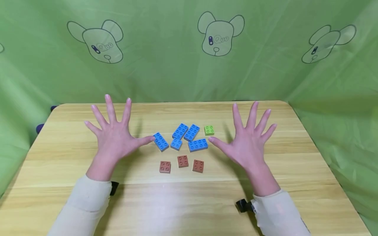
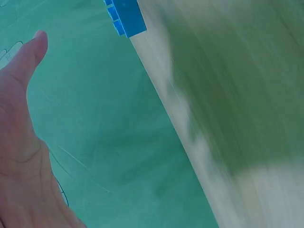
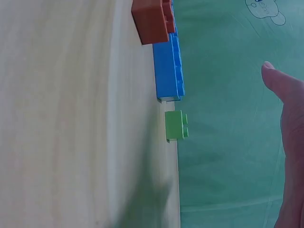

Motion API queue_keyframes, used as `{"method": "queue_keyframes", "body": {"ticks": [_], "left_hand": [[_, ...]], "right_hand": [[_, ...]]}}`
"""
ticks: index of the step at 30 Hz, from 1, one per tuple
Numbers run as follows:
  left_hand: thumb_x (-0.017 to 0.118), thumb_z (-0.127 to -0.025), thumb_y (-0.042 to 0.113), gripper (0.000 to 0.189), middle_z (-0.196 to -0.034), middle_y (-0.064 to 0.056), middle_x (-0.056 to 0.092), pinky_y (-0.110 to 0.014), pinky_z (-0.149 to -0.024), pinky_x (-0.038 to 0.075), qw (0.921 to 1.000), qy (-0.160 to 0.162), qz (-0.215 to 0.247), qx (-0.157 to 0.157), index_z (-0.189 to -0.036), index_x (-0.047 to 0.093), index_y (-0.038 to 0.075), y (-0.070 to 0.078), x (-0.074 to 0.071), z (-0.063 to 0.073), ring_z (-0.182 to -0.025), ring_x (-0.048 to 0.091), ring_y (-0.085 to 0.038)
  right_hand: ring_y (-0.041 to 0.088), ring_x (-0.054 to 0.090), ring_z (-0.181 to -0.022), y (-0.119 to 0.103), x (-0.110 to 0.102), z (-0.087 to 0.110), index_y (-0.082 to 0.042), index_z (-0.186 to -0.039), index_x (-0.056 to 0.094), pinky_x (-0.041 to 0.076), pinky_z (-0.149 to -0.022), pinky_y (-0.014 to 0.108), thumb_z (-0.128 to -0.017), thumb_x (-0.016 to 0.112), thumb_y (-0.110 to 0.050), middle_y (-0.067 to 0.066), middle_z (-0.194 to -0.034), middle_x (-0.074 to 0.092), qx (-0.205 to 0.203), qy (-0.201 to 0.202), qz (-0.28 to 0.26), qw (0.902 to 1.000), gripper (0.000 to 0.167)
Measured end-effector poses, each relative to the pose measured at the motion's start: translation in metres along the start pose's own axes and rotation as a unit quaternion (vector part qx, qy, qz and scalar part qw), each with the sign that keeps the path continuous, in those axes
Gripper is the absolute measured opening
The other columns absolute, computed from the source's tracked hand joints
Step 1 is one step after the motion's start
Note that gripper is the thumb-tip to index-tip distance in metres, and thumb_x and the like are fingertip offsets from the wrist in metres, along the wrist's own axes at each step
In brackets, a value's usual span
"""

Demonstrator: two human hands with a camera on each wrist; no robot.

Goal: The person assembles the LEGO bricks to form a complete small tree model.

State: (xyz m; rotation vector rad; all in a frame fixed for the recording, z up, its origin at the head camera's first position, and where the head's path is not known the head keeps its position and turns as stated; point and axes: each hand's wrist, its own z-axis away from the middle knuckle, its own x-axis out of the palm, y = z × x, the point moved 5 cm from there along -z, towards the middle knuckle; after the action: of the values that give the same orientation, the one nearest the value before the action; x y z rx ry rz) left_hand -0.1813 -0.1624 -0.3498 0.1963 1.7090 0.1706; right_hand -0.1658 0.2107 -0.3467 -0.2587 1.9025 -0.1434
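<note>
Square red-brown plastic bricks, 3 of them, lie nearest the person on the pale wood-grain tabletop. Just beyond are 4 oblong blue plastic bricks and 1 square blue plastic brick; 1 square lime-green plastic brick sits at the group's right, near the back. The left hand and right hand flank them, fingers spread, gripping nothing; the wrist views show both apart from the bricks. Good handling probably means lowering the fingers to the wood, then pinching opposite side walls, studs left free. The crowded blue ones may nudge each other. No container shows; the bricks lie loose, studs up. Green fabric hangs behind.
</note>
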Motion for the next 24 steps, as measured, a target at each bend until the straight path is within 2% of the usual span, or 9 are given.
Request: {"method": "queue_keyframes", "body": {"ticks": [5,9,11,14,17,20,24], "left_hand": [[0.057,-0.061,0.094,0.131,-0.152,-0.007,-0.042,-0.079,-0.092,-0.017,0.9995,0.010,0.026,0.012,-0.160,-0.004,0.033,-0.001,0.001,0.006,-0.132,-0.040,-0.044],[0.059,-0.066,0.090,0.127,-0.156,-0.009,-0.036,-0.081,-0.097,-0.007,0.9981,0.023,0.053,0.020,-0.161,0.002,0.030,-0.002,0.002,0.015,-0.138,-0.032,-0.045],[0.062,-0.068,0.087,0.125,-0.159,-0.013,-0.030,-0.081,-0.100,0.002,0.9973,0.027,0.059,0.034,-0.162,0.006,0.028,0.001,0.003,0.020,-0.141,-0.022,-0.049],[0.070,-0.071,0.079,0.121,-0.161,-0.018,-0.021,-0.079,-0.101,0.016,0.9952,0.030,0.071,0.061,-0.162,0.013,0.024,0.008,0.005,0.028,-0.142,-0.001,-0.057],[0.076,-0.072,0.070,0.116,-0.163,-0.024,-0.008,-0.077,-0.097,0.029,0.9926,0.031,0.087,0.079,-0.161,0.020,0.020,0.017,0.008,0.036,-0.138,0.018,-0.059],[0.080,-0.074,0.061,0.107,-0.158,-0.029,0.016,-0.073,-0.092,0.038,0.9884,0.033,0.113,0.096,-0.157,0.032,0.013,0.026,0.010,0.043,-0.131,0.035,-0.057],[0.083,-0.077,0.048,0.086,-0.135,-0.027,0.051,-0.061,-0.093,0.045,0.9786,0.039,0.153,0.132,-0.142,0.052,0.002,0.043,0.013,0.052,-0.116,0.052,-0.047]], "right_hand": [[0.041,-0.032,-0.139,-0.006,0.000,0.007,-0.033,-0.161,0.010,-0.022,-0.101,0.066,-0.071,0.062,-0.084,0.008,-0.161,-0.026,-0.020,0.017,-0.017,0.9995,0.116],[0.041,-0.022,-0.144,-0.015,0.000,0.016,-0.029,-0.161,0.019,-0.010,-0.106,0.070,-0.074,0.066,-0.076,0.010,-0.164,-0.014,-0.050,0.043,-0.055,0.9963,0.110],[0.044,-0.010,-0.147,-0.020,0.000,0.021,-0.025,-0.160,0.026,0.003,-0.108,0.071,-0.074,0.068,-0.073,0.012,-0.166,-0.004,-0.069,0.063,-0.080,0.9924,0.107],[0.043,0.019,-0.143,-0.026,0.000,0.031,-0.018,-0.155,0.038,0.023,-0.103,0.068,-0.073,0.073,-0.066,0.015,-0.162,0.019,-0.096,0.080,-0.122,0.9847,0.101],[0.039,0.040,-0.131,-0.031,0.004,0.041,-0.013,-0.150,0.045,0.036,-0.098,0.062,-0.075,0.077,-0.059,0.016,-0.151,0.039,-0.103,0.059,-0.165,0.9792,0.094],[0.032,0.051,-0.120,-0.034,0.011,0.049,-0.011,-0.146,0.050,0.045,-0.094,0.055,-0.076,0.083,-0.051,0.013,-0.138,0.051,-0.092,0.019,-0.213,0.9725,0.087],[0.026,0.059,-0.101,-0.035,0.021,0.060,-0.010,-0.139,0.057,0.051,-0.081,0.046,-0.074,0.089,-0.040,0.008,-0.126,0.058,-0.068,-0.030,-0.276,0.9582,0.078]]}}
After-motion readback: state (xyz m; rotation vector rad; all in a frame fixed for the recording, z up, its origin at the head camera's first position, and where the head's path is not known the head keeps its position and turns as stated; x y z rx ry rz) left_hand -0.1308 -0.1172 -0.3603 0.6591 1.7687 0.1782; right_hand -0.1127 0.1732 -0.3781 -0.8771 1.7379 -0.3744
